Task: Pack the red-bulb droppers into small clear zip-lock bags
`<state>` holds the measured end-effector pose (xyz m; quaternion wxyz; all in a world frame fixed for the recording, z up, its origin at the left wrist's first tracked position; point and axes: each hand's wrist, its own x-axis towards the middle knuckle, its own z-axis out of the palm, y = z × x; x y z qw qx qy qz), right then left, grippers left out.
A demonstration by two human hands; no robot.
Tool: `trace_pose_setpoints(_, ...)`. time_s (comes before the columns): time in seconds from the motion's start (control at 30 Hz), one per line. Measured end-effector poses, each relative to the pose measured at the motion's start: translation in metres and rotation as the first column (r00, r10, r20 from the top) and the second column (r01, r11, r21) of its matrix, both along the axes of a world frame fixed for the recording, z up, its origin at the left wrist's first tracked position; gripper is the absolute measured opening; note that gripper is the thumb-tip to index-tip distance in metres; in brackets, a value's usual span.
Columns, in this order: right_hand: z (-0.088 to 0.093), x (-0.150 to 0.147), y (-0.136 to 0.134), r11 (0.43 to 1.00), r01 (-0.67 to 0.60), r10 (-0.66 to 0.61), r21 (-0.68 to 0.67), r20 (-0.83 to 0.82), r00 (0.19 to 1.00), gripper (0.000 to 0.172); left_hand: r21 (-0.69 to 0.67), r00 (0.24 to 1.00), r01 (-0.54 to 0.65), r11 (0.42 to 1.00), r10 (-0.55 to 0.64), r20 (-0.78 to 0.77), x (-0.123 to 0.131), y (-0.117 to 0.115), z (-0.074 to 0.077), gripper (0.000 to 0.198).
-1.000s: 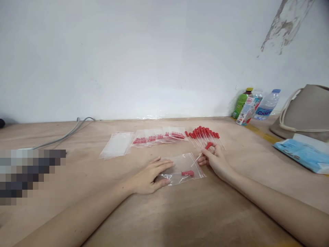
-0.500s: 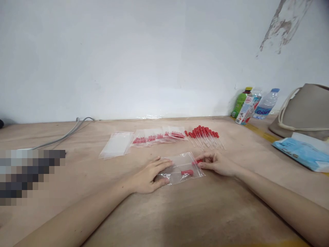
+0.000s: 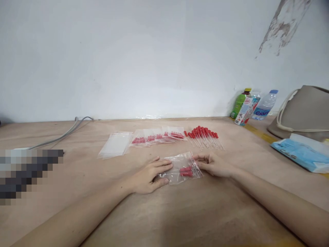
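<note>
A: So, grip status?
B: Left hand (image 3: 149,175) spread flat, pinning the zip bag (image 3: 172,164) to the table (image 3: 164,216). Right hand (image 3: 214,165) curled at the bag's right edge, touching it; can't tell if it pinches.
A: Droppers?
B: Red-bulb droppers (image 3: 186,171) inside, near that edge. Risk: slick film. If the mouth's unsealed, any tilt slides them out.

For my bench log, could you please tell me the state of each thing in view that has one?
zip bag, lying flat, red-bulbed droppers inside
left hand, open, flat on the bag's left end
right hand, fingertips at the bag's right edge, grip unclear
loose droppers, lying in a row, unbagged
filled bags, overlapped in a row
empty bags, stacked flat
bottles, capped
</note>
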<state>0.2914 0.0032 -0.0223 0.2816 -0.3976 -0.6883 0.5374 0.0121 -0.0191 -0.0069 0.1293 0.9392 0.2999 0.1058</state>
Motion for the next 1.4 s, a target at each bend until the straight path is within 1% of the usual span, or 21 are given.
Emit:
trace_pose_setpoints(0.07,0.003,0.008,0.011,0.990,0.120,-0.127,0.072,0.114,0.985,0.038,-0.011,1.000,0.005,1.000,-0.005,-0.030,0.001,0.001,0.001,0.050)
trace_pose_setpoints(0.1,0.005,0.012,0.018,0.969,0.197,-0.220,0.147,0.158,0.963,0.036,-0.021,0.999,0.009,1.000,-0.009,-0.042,0.001,0.001,0.002,0.050)
trace_pose_setpoints(0.17,0.009,0.015,0.032,0.884,0.312,-0.401,0.349,0.218,0.890,0.028,-0.041,0.998,0.021,0.999,-0.023,-0.056,0.002,0.002,0.003,0.049)
trace_pose_setpoints(0.23,0.014,0.012,0.047,0.766,0.342,-0.538,0.544,0.252,0.804,0.019,-0.055,0.997,0.034,0.998,-0.038,-0.063,0.002,0.003,0.005,0.049)
trace_pose_setpoints(0.27,0.015,0.009,0.054,0.716,0.334,-0.588,0.613,0.272,0.761,0.016,-0.057,0.997,0.039,0.998,-0.043,-0.066,0.002,0.003,0.005,0.048)
trace_pose_setpoints(0.33,0.017,-0.001,0.068,0.658,0.303,-0.658,0.689,0.331,0.677,0.015,-0.064,0.996,0.046,0.997,-0.051,-0.074,0.001,0.003,0.005,0.045)
trace_pose_setpoints(0.43,0.015,-0.017,0.087,0.657,0.266,-0.694,0.705,0.428,0.578,0.017,-0.070,0.996,0.054,0.996,-0.059,-0.073,0.000,0.002,0.006,0.042)
trace_pose_setpoints(0.53,0.010,-0.029,0.102,0.665,0.283,-0.713,0.691,0.474,0.517,0.020,-0.038,0.996,0.060,0.997,-0.062,-0.064,0.000,-0.001,0.006,0.044)
trace_pose_setpoints(0.7,0.008,-0.041,0.105,0.698,0.281,-0.702,0.659,0.551,0.451,0.022,0.002,0.999,0.038,0.999,-0.038,-0.038,0.001,-0.002,0.005,0.046)
trace_pose_setpoints(0.8,0.013,-0.045,0.094,0.706,0.258,-0.695,0.660,0.574,0.434,0.028,0.010,0.998,0.048,0.999,-0.047,-0.039,0.001,0.000,0.002,0.045)
trace_pose_setpoints(0.87,0.020,-0.041,0.083,0.689,0.256,-0.708,0.678,0.556,0.435,0.031,0.004,0.998,0.049,0.999,-0.049,-0.050,0.001,0.000,0.002,0.044)
trace_pose_setpoints(0.9,0.023,-0.037,0.077,0.678,0.262,-0.715,0.687,0.531,0.454,0.034,-0.003,0.997,0.048,0.999,-0.048,-0.056,0.001,0.000,0.003,0.044)
trace_pose_setpoints(0.97,0.028,-0.025,0.064,0.657,0.291,-0.710,0.695,0.442,0.548,0.041,-0.023,0.997,0.038,0.999,-0.040,-0.066,0.001,0.000,0.005,0.043)
trace_pose_setpoints(1.03,0.027,-0.010,0.048,0.654,0.349,-0.665,0.671,0.291,0.688,0.051,-0.040,0.997,0.026,0.999,-0.029,-0.069,0.002,-0.001,0.006,0.042)
trace_pose_setpoints(1.07,0.024,-0.003,0.041,0.646,0.406,-0.646,0.646,0.179,0.742,0.057,-0.042,0.997,0.022,0.999,-0.024,-0.068,0.002,-0.001,0.007,0.042)
trace_pose_setpoints(1.1,0.019,0.003,0.034,0.652,0.470,-0.622,0.595,0.066,0.780,0.063,-0.040,0.998,0.020,0.999,-0.023,-0.065,0.002,-0.001,0.007,0.043)
trace_pose_setpoints(1.13,0.014,0.008,0.027,0.675,0.523,-0.595,0.521,-0.035,0.803,0.067,-0.033,0.998,0.023,0.999,-0.025,-0.062,0.002,-0.002,0.006,0.043)
trace_pose_setpoints(1.2,0.003,0.012,0.017,0.707,0.612,-0.585,0.353,-0.193,0.788,0.072,-0.016,0.998,0.027,1.000,-0.028,-0.050,0.002,-0.001,0.005,0.044)
trace_pose_setpoints(1.27,-0.004,0.008,0.011,0.718,0.665,-0.608,0.205,-0.282,0.742,0.074,-0.005,0.999,0.028,1.000,-0.028,-0.037,0.002,-0.001,0.004,0.045)
trace_pose_setpoints(1.33,-0.007,0.000,0.008,0.721,0.689,-0.633,0.080,-0.330,0.700,0.070,0.003,0.999,0.027,1.000,-0.027,-0.022,0.002,-0.001,0.003,0.046)
trace_pose_setpoints(1.4,-0.006,-0.010,0.004,0.739,0.672,-0.639,-0.044,-0.362,0.679,0.060,0.006,1.000,0.026,1.000,-0.026,-0.002,0.002,-0.001,0.003,0.048)
